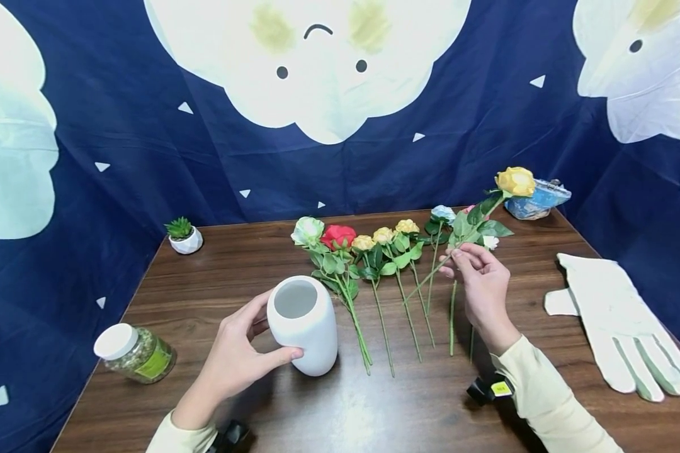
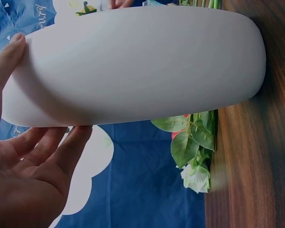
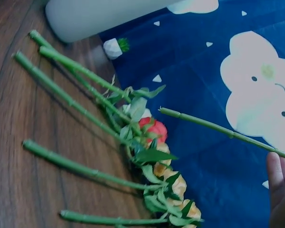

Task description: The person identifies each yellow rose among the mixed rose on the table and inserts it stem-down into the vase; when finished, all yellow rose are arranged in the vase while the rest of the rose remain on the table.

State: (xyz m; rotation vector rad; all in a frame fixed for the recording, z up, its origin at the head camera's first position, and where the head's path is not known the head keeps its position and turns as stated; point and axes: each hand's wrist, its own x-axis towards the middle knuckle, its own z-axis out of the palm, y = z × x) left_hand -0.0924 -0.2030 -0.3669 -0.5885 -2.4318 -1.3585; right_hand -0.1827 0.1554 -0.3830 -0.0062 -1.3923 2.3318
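A white vase (image 1: 311, 333) stands upright on the table, its round mouth facing up. My left hand (image 1: 238, 352) grips its side, thumb across the front and fingers behind; the left wrist view shows the vase (image 2: 147, 66) between thumb and fingers. My right hand (image 1: 481, 283) pinches the stem of a yellow rose (image 1: 515, 182) above the table, bloom up and to the right, stem end down to the left. In the right wrist view the cut end of that stem (image 3: 204, 123) points away from the fingers. Beneath it lie a red rose (image 1: 338, 236) and several other flowers.
A jar with a white lid (image 1: 153, 362) stands at the left, a small potted succulent (image 1: 186, 238) at the back left. White gloves (image 1: 617, 321) lie at the right. A blue object (image 1: 535, 201) sits in the back right corner, before a dark blue curtain (image 1: 215, 157).
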